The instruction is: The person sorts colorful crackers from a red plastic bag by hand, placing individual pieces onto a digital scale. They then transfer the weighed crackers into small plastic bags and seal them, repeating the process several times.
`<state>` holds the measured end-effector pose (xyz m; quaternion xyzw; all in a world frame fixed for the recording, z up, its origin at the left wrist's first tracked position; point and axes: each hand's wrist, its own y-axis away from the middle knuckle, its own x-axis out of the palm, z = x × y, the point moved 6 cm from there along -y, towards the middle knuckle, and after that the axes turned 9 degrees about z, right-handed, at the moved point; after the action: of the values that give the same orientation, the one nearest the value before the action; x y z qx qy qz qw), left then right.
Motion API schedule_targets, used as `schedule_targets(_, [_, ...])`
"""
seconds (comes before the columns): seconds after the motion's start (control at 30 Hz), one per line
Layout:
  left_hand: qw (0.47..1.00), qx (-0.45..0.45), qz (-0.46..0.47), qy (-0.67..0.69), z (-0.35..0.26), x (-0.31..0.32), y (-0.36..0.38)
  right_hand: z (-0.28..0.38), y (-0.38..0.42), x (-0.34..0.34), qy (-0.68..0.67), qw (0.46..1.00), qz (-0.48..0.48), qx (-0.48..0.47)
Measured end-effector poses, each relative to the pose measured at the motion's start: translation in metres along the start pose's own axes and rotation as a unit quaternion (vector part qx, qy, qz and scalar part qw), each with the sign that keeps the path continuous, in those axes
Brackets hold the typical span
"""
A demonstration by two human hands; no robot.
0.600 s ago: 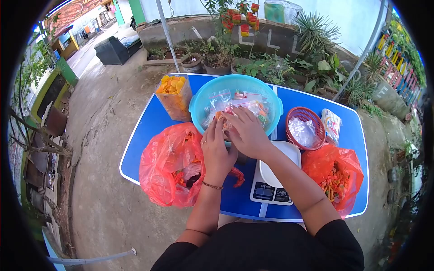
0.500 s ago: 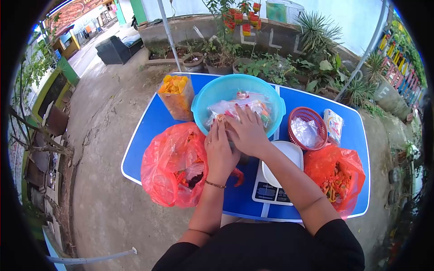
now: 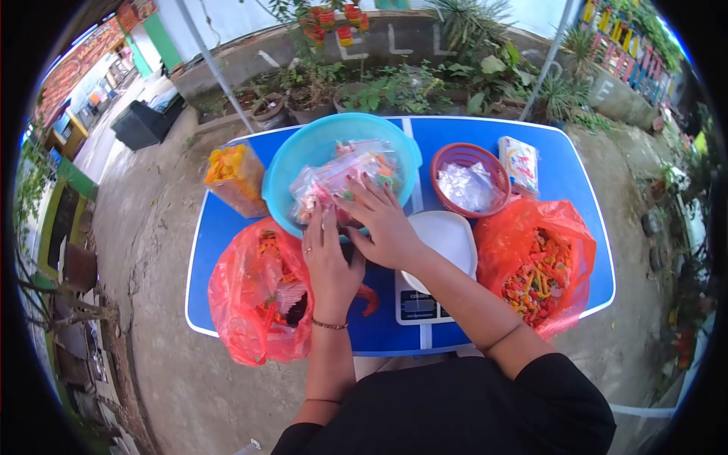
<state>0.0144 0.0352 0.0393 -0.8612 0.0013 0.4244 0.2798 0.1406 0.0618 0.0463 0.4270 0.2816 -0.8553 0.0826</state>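
Both hands reach over the near rim of a turquoise basin (image 3: 279, 171) on the blue table (image 3: 523, 133). Clear plastic packets (image 3: 334, 173) with colourful contents lie inside it. My left hand (image 3: 329, 262) touches the packets at the basin's near side, fingers stretched forward. To its right my right hand (image 3: 383, 227) lies with fingers spread over the packets, palm down. Neither hand visibly grips anything. A red plastic bag (image 3: 235, 296) of colourful pieces stands left of my left wrist. A kitchen scale (image 3: 413, 307) with a white tray (image 3: 444, 239) sits beneath my right forearm.
A container of orange chips (image 3: 235, 182) stands left of the basin. To the right are a red basket (image 3: 440, 182) with clear plastic, a white packet (image 3: 519, 165) and another red bag (image 3: 493, 235) of colourful pieces. Metal poles (image 3: 216, 68) rise behind the table.
The camera view has turned right, so the table contents appear farther left. My hands remain over the packets; my left fingers now sit slightly apart from my right hand.
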Motion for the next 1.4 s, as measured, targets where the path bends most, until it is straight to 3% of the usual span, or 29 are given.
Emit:
schedule_targets(0.07, [0.999, 0.016, 0.032, -0.002, -0.025, 0.003, 0.004, -0.002, 0.027, -0.02, 0.001, 1.0, -0.013, 0.012])
schedule_targets(0.17, [0.994, 0.074, 0.073, 0.026, -0.06, 0.017, 0.006, -0.012, 0.072, -0.055, -0.147, 0.988, -0.028, 0.035])
schedule_targets(0.23, [0.987, 0.119, 0.101, 0.034, -0.085, 0.025, 0.005, -0.015, 0.101, -0.088, -0.107, 0.991, -0.03, 0.068])
schedule_targets(0.4, [0.939, 0.241, 0.225, 0.1, -0.157, 0.055, 0.001, -0.042, 0.187, -0.154, -0.27, 0.948, 0.007, 0.168])
schedule_targets(0.47, [0.913, 0.282, 0.269, 0.123, -0.182, 0.069, 0.003, -0.055, 0.225, -0.179, -0.246, 0.944, -0.03, 0.22])
schedule_targets(0.57, [0.878, 0.336, 0.313, 0.136, -0.213, 0.081, 0.005, -0.079, 0.284, -0.2, -0.268, 0.873, -0.058, 0.404])
schedule_targets(0.67, [0.85, 0.372, 0.337, 0.16, -0.237, 0.097, 0.001, -0.09, 0.319, -0.207, -0.231, 0.858, -0.119, 0.443])
schedule_targets(0.7, [0.841, 0.381, 0.344, 0.171, -0.244, 0.101, 0.0, -0.089, 0.321, -0.206, -0.22, 0.871, -0.135, 0.418])
schedule_targets(0.8, [0.779, 0.342, 0.451, 0.269, -0.259, 0.12, 0.006, -0.082, 0.318, -0.198, -0.18, 0.901, -0.152, 0.364])
schedule_targets(0.9, [0.781, 0.376, 0.438, 0.237, -0.269, 0.145, 0.02, -0.079, 0.312, -0.189, -0.127, 0.916, -0.111, 0.364])
schedule_targets(1.1, [0.831, 0.324, 0.453, -0.007, -0.253, 0.166, 0.019, -0.079, 0.311, -0.158, 0.082, 0.947, 0.022, 0.308])
schedule_targets(1.2, [0.853, 0.302, 0.424, -0.027, -0.247, 0.158, 0.011, -0.078, 0.313, -0.162, -0.018, 0.95, 0.041, 0.309])
schedule_targets(1.3, [0.868, 0.279, 0.405, -0.069, -0.241, 0.153, -0.001, -0.08, 0.312, -0.174, -0.112, 0.911, 0.052, 0.395])
schedule_targets(1.4, [0.871, 0.234, 0.421, -0.102, -0.235, 0.152, -0.012, -0.093, 0.302, -0.174, -0.052, 0.905, 0.049, 0.42])
